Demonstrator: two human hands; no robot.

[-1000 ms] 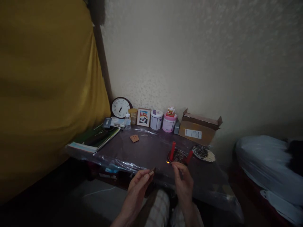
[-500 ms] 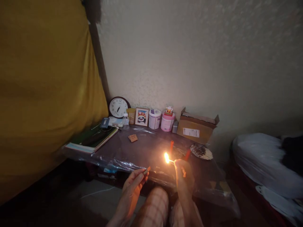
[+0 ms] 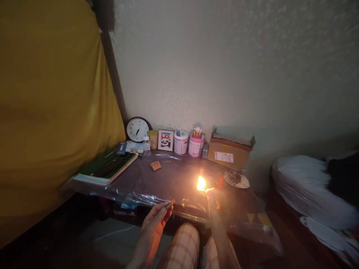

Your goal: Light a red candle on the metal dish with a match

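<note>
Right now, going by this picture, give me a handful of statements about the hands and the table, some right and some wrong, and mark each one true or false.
1. The right hand holds a burning match. True.
2. The left hand is empty. False: it pinches a small matchbox at its fingertips.
3. The flame is close to a red candle on the table. True.
4. The wall clock lies flat in the middle of the table. False: it stands at the back against the wall.
5. The cardboard box sits at the back, right of the pink tin. True.
</note>
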